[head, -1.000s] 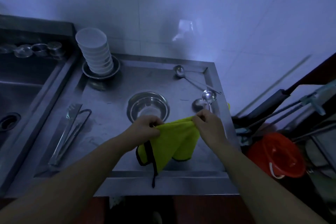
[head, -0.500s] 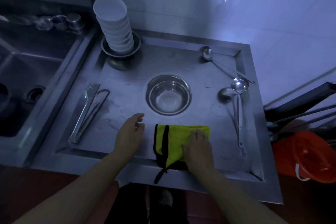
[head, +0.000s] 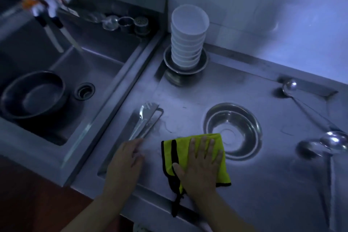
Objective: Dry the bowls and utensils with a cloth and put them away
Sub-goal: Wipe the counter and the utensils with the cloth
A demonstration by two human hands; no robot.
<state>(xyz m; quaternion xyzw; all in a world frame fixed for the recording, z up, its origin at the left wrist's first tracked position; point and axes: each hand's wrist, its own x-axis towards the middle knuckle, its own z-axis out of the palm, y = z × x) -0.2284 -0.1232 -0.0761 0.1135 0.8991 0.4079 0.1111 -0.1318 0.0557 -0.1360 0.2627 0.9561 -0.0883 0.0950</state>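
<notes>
Cloth [head: 195, 154] lies on steel drainboard [head: 263, 184] under right hand's [head: 199, 165] flat, spread fingers [head: 202, 145].

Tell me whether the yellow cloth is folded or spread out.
Folded: the yellow cloth lies doubled on the counter, right hand flat on it.

ladles [head: 290, 85]: 3 | tongs [head: 144, 122]: 1 | cloth [head: 195, 158]: 1 | steel bowl [head: 233, 130]: 1
</notes>
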